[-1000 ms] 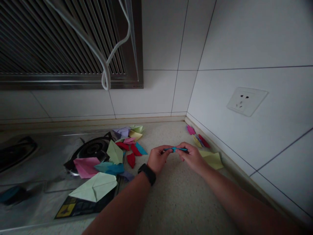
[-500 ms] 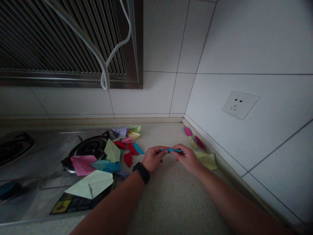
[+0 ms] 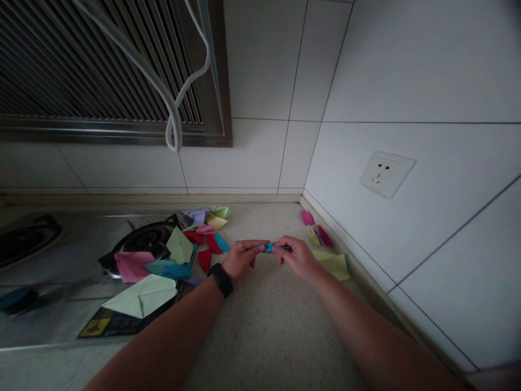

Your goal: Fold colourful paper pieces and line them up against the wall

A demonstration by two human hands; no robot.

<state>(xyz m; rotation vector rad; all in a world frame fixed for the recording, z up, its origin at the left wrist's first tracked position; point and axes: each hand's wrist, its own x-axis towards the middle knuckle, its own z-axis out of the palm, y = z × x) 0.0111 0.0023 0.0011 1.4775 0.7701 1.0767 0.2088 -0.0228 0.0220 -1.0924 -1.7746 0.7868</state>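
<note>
Between my two hands is a small piece of folded blue paper (image 3: 269, 247), mostly covered by fingers. My left hand (image 3: 243, 259), with a black watch (image 3: 221, 279) on its wrist, pinches one end. The other end is pinched by my right hand (image 3: 298, 257). Just left of my left hand lie folded red paper pieces (image 3: 205, 260) and a blue one (image 3: 221, 243). A pale yellow sheet (image 3: 334, 264) lies beside my right forearm, partly hidden behind it.
A gas stove (image 3: 52, 315) with pink paper (image 3: 133, 266) and a large pale green folded paper (image 3: 143, 296) on it fills the left. Small folded papers (image 3: 313, 234) sit by the right wall. A white cable (image 3: 174, 130) hangs below the range hood (image 3: 122, 138); a socket (image 3: 387, 174) is on the wall.
The fingers have closed in further over the blue paper, so less of it shows. The whole view has shifted slightly.
</note>
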